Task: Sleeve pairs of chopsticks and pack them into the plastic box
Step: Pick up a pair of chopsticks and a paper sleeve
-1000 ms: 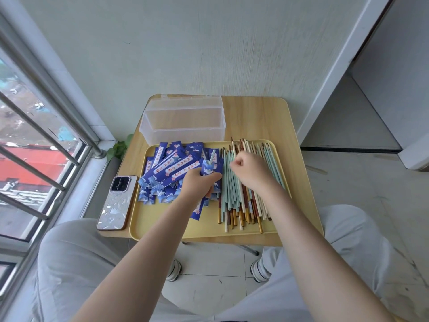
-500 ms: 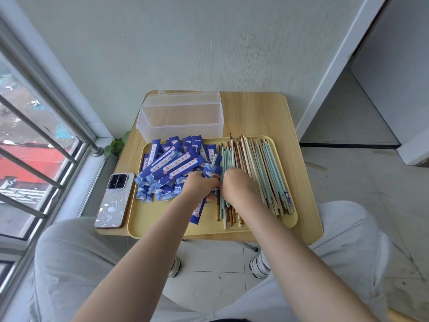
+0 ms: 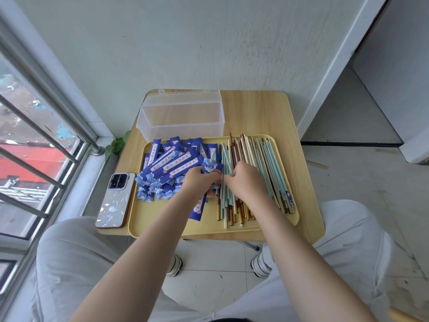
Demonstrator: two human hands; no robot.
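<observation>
Below the camera, a yellow tray (image 3: pixel 162 231) sits on a small wooden tabletop (image 3: pixel 255 112). Its left half carries a heap of blue paper chopstick sleeves (image 3: pixel 167 166) printed with white bands; its right half carries a spread of loose chopsticks (image 3: pixel 262 163) in pale teal, cream, brown and dark red, lying roughly parallel and pointing away from the person.

The left hand (image 3: pixel 199 182) is over the tray's middle, its fingers curled round one blue sleeve (image 3: pixel 210 169). That sleeve's upper end sticks out above the hand with a pale teal chopstick tip showing from it, and its lower end trails out below the wrist toward the tray's near edge. The right hand (image 3: pixel 243 182) is just beside the left, resting on the chopstick pile with fingers bent down among the sticks; whether it actually grips any I cannot tell.

Behind the tray stands the clear plastic box (image 3: pixel 181 126), open, its lid tipped back. A phone (image 3: pixel 115 201) lies face down on the tabletop, left of the tray.
</observation>
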